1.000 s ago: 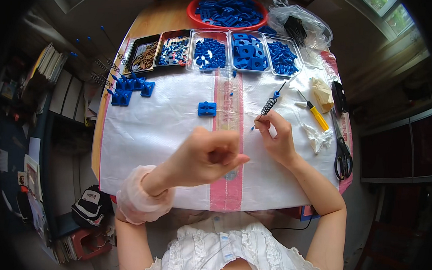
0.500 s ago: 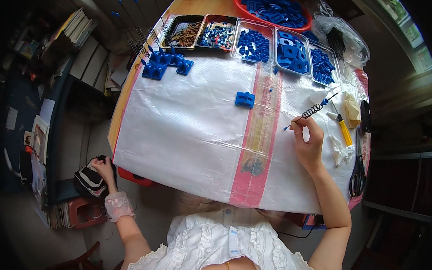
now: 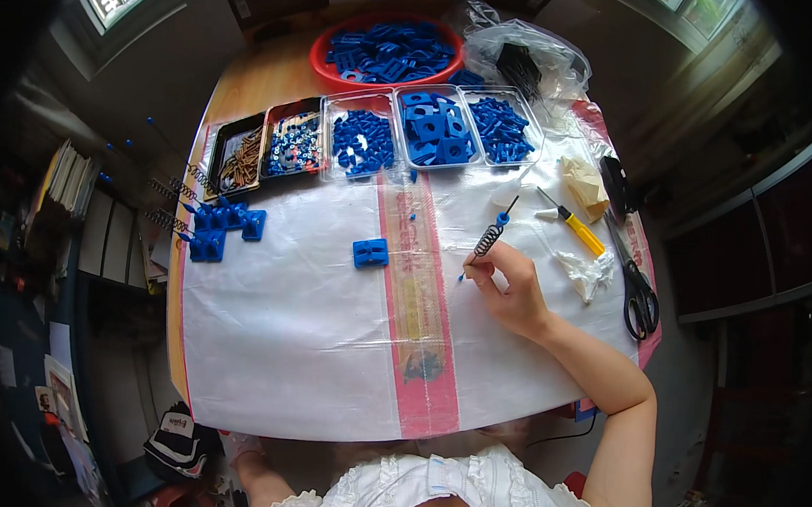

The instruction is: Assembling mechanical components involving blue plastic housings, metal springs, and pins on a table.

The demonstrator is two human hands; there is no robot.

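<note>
My right hand [image 3: 516, 296] is over the right half of the sheet-covered table. Its thumb and fingers pinch a black coil spring [image 3: 487, 241] on a thin rod, tilted up and to the right. At its upper end are a blue piece [image 3: 502, 219] and a dark rod tip; a small blue tip shows below the fingers. To the left of this hand, a blue base block [image 3: 370, 253] lies on the sheet. My left forearm [image 3: 261, 480] shows at the lower left, below the table edge; the left hand itself cannot be seen.
Trays of screws [image 3: 242, 160], nuts [image 3: 293, 147] and blue parts [image 3: 363, 144] line the back, before a red basin [image 3: 322, 64]. Blue bases with springs [image 3: 216, 230] stand left. A yellow-handled screwdriver [image 3: 581, 233], crumpled tissue [image 3: 589, 274] and black-handled scissors [image 3: 641, 307] lie right.
The view has shifted, bringing more of the table's far side into sight. My left hand, formerly visible beside a black bag, has gone out of view. My right hand still holds the spring.
</note>
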